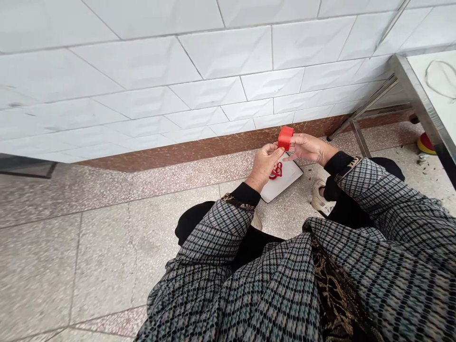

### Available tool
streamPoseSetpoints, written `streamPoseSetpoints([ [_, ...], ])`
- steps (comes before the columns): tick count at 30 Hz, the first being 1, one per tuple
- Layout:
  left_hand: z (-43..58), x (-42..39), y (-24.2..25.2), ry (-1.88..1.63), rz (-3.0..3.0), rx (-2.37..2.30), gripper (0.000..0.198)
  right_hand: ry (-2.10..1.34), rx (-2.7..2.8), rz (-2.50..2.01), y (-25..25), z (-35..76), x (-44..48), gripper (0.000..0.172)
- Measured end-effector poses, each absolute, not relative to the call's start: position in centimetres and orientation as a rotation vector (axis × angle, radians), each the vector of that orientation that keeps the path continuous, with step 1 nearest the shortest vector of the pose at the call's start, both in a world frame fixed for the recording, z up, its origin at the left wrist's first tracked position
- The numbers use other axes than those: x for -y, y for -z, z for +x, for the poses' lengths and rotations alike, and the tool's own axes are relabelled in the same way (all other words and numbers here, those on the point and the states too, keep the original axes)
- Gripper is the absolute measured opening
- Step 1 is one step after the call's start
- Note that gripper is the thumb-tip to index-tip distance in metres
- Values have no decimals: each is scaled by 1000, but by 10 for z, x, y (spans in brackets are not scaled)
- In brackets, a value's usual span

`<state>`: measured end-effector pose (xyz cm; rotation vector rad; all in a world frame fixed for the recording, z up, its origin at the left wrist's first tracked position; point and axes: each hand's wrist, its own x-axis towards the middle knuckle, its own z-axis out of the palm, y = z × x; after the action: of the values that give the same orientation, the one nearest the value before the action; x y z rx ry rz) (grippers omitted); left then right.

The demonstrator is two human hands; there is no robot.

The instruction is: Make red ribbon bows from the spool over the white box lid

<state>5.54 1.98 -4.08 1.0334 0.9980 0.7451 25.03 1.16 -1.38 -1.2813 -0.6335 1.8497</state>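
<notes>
A loop of shiny red ribbon [285,138] is raised in front of the wall, between my two hands. My left hand [265,165] pinches its lower left edge between thumb and fingers. From the other side, my right hand [309,149] has its upper fingers in or behind the loop; their tips are hidden by the red band. The lower fingers of that hand are spread below it. Under the hands a white board with a dark edge [285,184] lies on the floor. Red looped strips [276,171] rest on the board, partly covered by my left hand.
White tiled wall [224,52] rises ahead above a brown skirting. At the right stands a metal-framed table [416,90] with a thin wire loop [440,78] on top. A red and yellow object [426,143] and small debris lie beneath it. My shoe [320,197] is beside the board.
</notes>
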Motion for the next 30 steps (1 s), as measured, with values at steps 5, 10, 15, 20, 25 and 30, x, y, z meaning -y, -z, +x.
streamPoseSetpoints([
  [5,59,-22,47,-846,1037,-940,38,-1887,630,-1221,17,252,-11,17],
  [10,57,-25,48,-784,964,-780,43,-1932,609,-1172,22,254,-11,19],
  [15,52,-28,42,-683,873,-691,44,-1963,648,-1186,30,255,-10,21],
  [20,44,-30,38,-594,791,-669,47,-1724,1059,-1314,27,260,-12,39],
  [25,39,-29,39,-489,807,-685,49,-1138,1781,-1327,13,267,-16,44],
  [30,44,-26,36,-571,887,-830,43,-988,1810,-1554,10,271,-19,40],
])
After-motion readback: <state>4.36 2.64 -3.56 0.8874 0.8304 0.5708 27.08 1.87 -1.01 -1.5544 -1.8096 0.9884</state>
